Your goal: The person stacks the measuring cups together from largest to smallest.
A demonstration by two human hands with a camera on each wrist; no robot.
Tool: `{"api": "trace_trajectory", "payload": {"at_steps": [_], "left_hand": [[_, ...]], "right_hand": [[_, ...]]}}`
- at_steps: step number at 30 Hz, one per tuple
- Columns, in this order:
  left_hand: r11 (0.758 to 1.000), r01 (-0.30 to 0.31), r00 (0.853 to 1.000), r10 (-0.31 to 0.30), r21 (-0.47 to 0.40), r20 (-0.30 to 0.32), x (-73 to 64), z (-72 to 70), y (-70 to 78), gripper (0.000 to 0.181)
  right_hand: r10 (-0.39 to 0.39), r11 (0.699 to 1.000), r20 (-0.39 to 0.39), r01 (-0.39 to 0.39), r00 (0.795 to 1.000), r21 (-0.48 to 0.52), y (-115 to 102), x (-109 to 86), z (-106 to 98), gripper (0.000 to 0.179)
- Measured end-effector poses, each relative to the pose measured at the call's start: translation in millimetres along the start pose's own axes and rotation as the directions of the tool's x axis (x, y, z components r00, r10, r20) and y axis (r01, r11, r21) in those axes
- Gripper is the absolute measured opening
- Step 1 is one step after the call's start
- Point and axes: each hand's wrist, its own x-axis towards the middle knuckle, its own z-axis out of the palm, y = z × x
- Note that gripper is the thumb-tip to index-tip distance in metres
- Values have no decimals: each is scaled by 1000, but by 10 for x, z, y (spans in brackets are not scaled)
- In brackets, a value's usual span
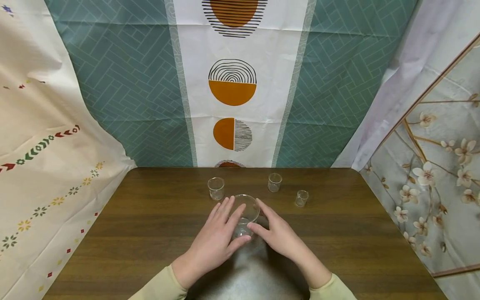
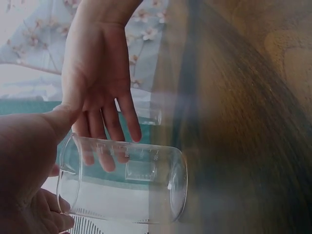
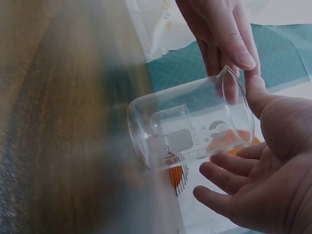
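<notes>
A large clear glass beaker [image 1: 249, 211] with printed markings stands upright on the table in front of me. My left hand [image 1: 211, 241] is at its left side, fingers extended over the rim and thumb apart from them. On the opposite side, my right hand [image 1: 280, 236] has its thumb and index fingertip right at the rim. The right wrist view shows the right fingers [image 3: 226, 178] spread loosely beside the beaker [image 3: 190, 122], not wrapped round it. In the left wrist view, both hands flank the beaker [image 2: 122, 180].
Three smaller glass beakers stand farther back on the brown wooden table [image 1: 157, 233]: one at left [image 1: 216, 189], another at right rear [image 1: 274, 183], and the smallest [image 1: 301, 199] farthest right. A patterned cloth [image 1: 232, 137] hangs behind the table's far edge.
</notes>
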Motion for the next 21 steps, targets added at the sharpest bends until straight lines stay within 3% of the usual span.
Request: {"api": "trace_trajectory", "payload": {"at_steps": [13, 21], "left_hand": [[996, 27, 998, -22, -85, 57, 78, 26, 85, 94], [995, 12, 998, -6, -100, 64, 94, 33, 89, 94]], "right_hand": [[-24, 1000, -3, 24, 1000, 4, -11, 22, -88, 100], [-47, 999, -10, 47, 999, -1, -18, 52, -111, 96]]}}
